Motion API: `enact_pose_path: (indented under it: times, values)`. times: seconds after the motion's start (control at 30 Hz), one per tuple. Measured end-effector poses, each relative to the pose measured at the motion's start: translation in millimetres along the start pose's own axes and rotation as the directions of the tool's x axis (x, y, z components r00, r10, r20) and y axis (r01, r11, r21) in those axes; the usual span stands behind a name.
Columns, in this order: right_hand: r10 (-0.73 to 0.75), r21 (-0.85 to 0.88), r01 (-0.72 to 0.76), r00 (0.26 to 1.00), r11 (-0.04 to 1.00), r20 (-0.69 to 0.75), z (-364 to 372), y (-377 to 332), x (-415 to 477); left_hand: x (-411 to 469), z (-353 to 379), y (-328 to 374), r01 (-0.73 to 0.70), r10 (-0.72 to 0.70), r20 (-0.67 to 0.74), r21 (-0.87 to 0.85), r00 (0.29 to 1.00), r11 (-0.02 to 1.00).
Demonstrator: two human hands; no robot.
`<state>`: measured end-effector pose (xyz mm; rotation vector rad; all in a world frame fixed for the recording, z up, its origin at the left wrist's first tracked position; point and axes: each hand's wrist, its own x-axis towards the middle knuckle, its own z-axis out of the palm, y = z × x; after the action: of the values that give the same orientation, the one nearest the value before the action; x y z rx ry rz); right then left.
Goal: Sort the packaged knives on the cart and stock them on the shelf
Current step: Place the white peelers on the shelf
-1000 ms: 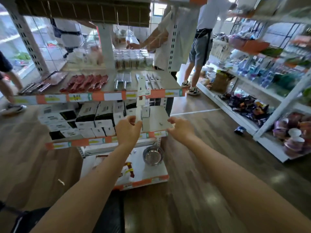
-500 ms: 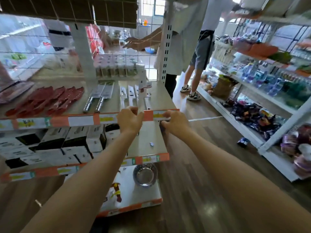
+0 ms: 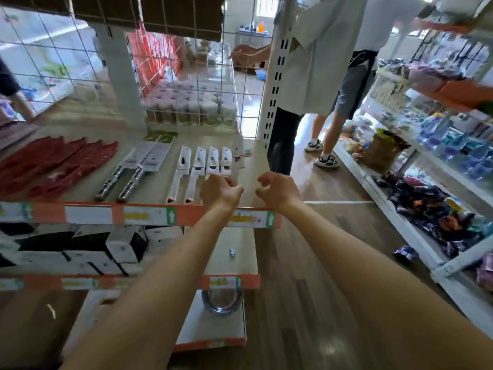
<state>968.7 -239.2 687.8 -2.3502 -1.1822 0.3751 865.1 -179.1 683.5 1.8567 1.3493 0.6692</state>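
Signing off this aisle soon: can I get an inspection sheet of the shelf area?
Surface: wooden shelf, orange price strip along its front edge.
Job's things: four white packaged knives in a row, two steel-handled knives, red packs to their left.
Clutter: small scrap on the lower shelf; glass bowl on the bottom shelf.
Hands: left hand grips another white packaged knife; right hand holds nothing, fingers loosely curled.
Cables: nothing seen.
Surroundings: two people in the aisle; stocked shelves on the right.

On top shelf point(image 3: 88, 213), left to right: flat packs point(image 3: 53, 161), two cleavers point(image 3: 136, 166), row of packaged knives point(image 3: 198, 166), then last pack point(image 3: 238, 156) in left hand point(image 3: 220, 193) (right hand point(image 3: 277, 192) just beside, apart). Below, boxes point(image 3: 80, 249) on middle shelf point(image 3: 229, 281); bowl point(image 3: 221, 300) on lowest shelf point(image 3: 213, 340).
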Motion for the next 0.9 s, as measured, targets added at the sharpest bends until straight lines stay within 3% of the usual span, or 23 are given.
enact_pose_path:
  times: [0.3,0.6,0.9]
  values:
    - [-0.084,-0.046,0.086,0.996,0.995,0.042,0,16,26,9,26,7,-0.022,0.025,-0.017,0.136,1.0,0.99]
    - [-0.13,-0.049,0.133,0.99,0.99,0.055,-3,21,33,16,33,11,-0.15,0.146,0.037,0.339,0.989,0.929]
    - [-0.142,-0.05,0.145,0.987,0.988,0.073,-1,23,36,20,33,4,-0.182,0.17,0.067,0.398,0.983,0.899]
